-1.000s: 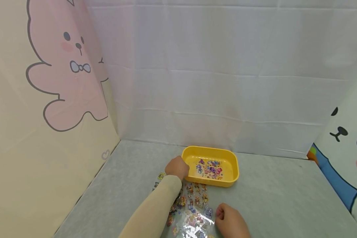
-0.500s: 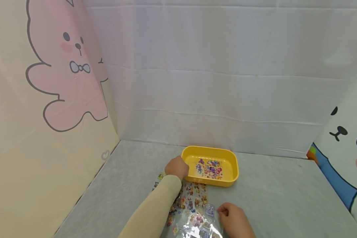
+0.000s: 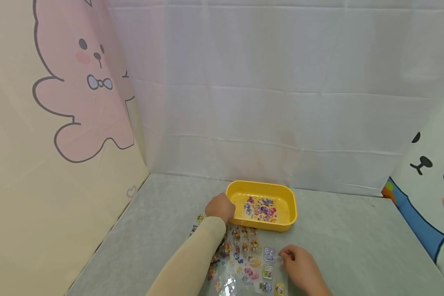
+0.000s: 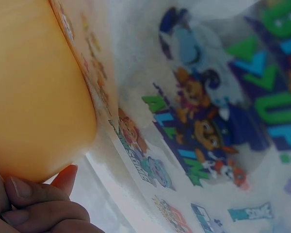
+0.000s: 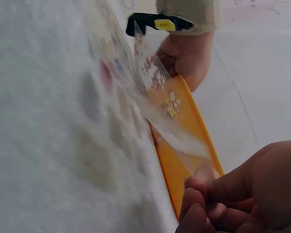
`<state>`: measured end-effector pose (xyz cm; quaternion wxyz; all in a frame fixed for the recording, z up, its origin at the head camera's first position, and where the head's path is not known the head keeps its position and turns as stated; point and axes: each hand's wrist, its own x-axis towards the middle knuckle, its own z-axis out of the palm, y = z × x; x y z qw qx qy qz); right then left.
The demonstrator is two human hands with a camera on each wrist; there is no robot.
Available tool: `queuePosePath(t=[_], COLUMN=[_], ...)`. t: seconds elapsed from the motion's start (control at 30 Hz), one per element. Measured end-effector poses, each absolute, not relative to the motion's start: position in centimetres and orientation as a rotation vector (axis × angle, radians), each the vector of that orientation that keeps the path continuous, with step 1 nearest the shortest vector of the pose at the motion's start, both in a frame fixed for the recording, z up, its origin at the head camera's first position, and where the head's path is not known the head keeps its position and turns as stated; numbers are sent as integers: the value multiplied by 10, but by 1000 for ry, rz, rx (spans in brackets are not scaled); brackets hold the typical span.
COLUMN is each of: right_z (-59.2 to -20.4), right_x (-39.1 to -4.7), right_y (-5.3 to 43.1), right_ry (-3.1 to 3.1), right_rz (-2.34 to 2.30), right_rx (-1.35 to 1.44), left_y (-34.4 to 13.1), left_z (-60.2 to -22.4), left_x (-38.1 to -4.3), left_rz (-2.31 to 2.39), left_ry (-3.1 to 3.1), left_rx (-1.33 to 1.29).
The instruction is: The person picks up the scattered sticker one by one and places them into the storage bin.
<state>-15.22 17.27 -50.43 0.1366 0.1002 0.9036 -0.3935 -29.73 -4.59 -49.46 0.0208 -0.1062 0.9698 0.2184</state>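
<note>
A yellow plastic tray (image 3: 294, 209) sits near the back of the table, and my left hand (image 3: 220, 206) grips its left end. In the left wrist view the curled fingers (image 4: 53, 208) show under the tray wall (image 4: 34, 87). A clear sticker sheet (image 3: 257, 273) printed with small colourful figures lies in front of the tray. My right hand (image 3: 303, 265) is at its right edge; in the right wrist view, thumb and finger pinch the lifted edge of the clear film (image 5: 177, 133). Cartoon-dog stickers (image 4: 203, 126) fill much of the left wrist view.
Many tiny colourful stickers (image 3: 262, 209) are on the tray floor. More sticker sheets (image 3: 200, 220) extend beneath my left forearm. Grey cloth (image 3: 355, 242) covers the table, with a white curtain (image 3: 266, 94) behind and printed character cloths (image 3: 92, 102) at the sides.
My right hand has moved to the right and slightly away from me, drawing the clear sheet's right edge along. My left hand and the tray look unmoved.
</note>
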Motion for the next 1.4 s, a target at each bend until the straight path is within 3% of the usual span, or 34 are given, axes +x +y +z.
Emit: queuePosePath(t=[0.9,1.4], right_z=[-471,-465], right_x=[-168,-195], right_y=[210,200], right_ry=[2686,2771], right_rz=[-1213,-1296], right_rx=[326,118], left_y=[-50,-49], left_z=[-498,-494], left_x=[-297,-295], left_rz=[669,679], left_ry=[2991,2974], left_rx=[-343,-346])
